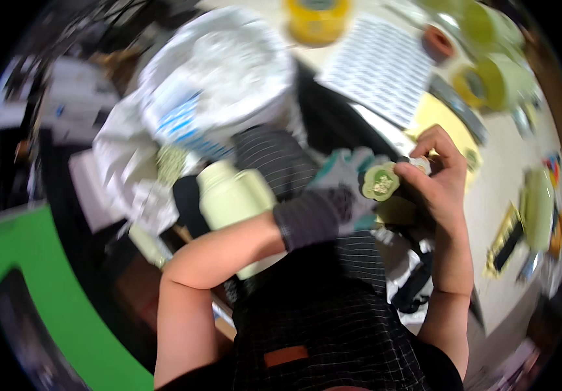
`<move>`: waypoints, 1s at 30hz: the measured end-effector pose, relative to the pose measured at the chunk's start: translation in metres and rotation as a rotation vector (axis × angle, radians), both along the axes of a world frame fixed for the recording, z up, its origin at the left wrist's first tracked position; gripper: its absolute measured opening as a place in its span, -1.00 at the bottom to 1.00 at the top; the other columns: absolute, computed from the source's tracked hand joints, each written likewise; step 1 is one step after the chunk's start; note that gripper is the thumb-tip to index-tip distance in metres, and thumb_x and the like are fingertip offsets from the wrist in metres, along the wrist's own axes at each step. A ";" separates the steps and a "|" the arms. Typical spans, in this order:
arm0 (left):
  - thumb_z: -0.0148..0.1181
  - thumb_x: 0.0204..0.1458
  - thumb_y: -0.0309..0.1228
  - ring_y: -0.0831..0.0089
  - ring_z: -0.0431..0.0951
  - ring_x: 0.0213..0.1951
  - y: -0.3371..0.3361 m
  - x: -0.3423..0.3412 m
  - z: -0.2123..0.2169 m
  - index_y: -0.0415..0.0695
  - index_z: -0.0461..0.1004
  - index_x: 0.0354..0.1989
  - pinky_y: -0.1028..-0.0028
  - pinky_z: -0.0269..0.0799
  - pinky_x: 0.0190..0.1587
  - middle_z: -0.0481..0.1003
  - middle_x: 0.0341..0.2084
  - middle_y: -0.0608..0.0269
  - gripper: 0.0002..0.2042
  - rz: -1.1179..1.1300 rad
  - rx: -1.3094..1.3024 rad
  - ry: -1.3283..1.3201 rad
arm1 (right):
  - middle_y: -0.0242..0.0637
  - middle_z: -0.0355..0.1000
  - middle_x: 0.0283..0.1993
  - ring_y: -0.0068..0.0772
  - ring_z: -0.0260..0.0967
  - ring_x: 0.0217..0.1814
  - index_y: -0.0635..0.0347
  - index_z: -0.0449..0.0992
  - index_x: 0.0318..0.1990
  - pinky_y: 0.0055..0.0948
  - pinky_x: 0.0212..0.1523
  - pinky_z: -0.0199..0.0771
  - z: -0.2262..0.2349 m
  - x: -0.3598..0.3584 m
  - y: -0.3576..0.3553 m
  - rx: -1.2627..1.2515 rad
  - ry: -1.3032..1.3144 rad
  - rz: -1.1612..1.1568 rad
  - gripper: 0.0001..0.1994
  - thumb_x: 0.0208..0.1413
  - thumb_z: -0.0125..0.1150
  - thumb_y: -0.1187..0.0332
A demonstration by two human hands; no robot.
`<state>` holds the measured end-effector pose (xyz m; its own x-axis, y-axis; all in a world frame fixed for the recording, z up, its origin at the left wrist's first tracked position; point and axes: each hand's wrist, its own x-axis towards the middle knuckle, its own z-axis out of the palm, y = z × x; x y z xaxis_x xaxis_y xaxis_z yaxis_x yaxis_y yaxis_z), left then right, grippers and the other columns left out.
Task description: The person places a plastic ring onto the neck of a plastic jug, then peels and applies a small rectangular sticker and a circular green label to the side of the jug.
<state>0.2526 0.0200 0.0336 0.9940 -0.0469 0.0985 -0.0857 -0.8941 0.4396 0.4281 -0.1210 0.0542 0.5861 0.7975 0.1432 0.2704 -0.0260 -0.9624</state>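
Note:
My left hand [352, 186], in a grey and teal glove with a dark cuff, is closed around a pale green flower-shaped piece [381, 182] that has a small pale floral pattern at its centre. Bare and bent at the fingers, my right hand [444, 173] pinches a small whitish piece [419, 164] right beside it. Whether the two pieces touch is too blurred to tell. A pale green rounded part [397, 212] shows below the flower piece. Against my left forearm lies a large pale green vessel [229, 192], partly hidden by the arm.
A white-lined bin [147, 72] with clear crumpled plastic stands ahead on the left. On the table at the right are a printed sheet [379, 68], a yellow tape roll [318, 19], green cups [502, 81] and a green bottle [538, 208]. A green surface [46, 280] lies left.

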 end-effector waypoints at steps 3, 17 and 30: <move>0.36 0.07 0.12 0.00 0.41 0.21 -0.017 -0.103 0.002 0.09 0.50 0.34 0.07 0.39 0.19 0.43 0.10 0.04 -0.32 0.192 -0.030 0.014 | -0.43 0.33 -0.32 -0.58 0.29 -0.30 0.22 0.49 -0.41 -0.53 -0.26 0.31 -0.007 -0.035 0.032 -0.030 0.054 0.205 -0.69 -0.11 0.64 0.45; 0.60 -0.18 -0.36 -0.04 0.49 0.05 -0.084 -0.262 -0.076 -0.21 0.27 0.30 0.03 0.45 0.05 0.43 0.14 -0.09 -0.18 1.165 0.044 -0.428 | -0.27 0.55 -0.35 -0.27 0.56 -0.29 0.20 0.58 -0.43 -0.29 -0.22 0.53 -0.006 -0.197 0.171 -0.518 -0.320 0.799 -0.59 -0.09 0.65 0.06; 0.44 -0.09 -0.35 0.16 0.46 0.00 -0.076 -0.266 -0.069 -0.19 0.43 0.32 0.18 0.44 0.03 0.42 0.26 0.12 -0.31 1.074 0.076 -0.334 | -0.29 0.53 -0.27 -0.22 0.55 -0.23 0.15 0.59 -0.40 -0.25 -0.22 0.55 -0.014 -0.219 0.173 -0.535 -0.515 0.794 -0.61 -0.09 0.65 0.06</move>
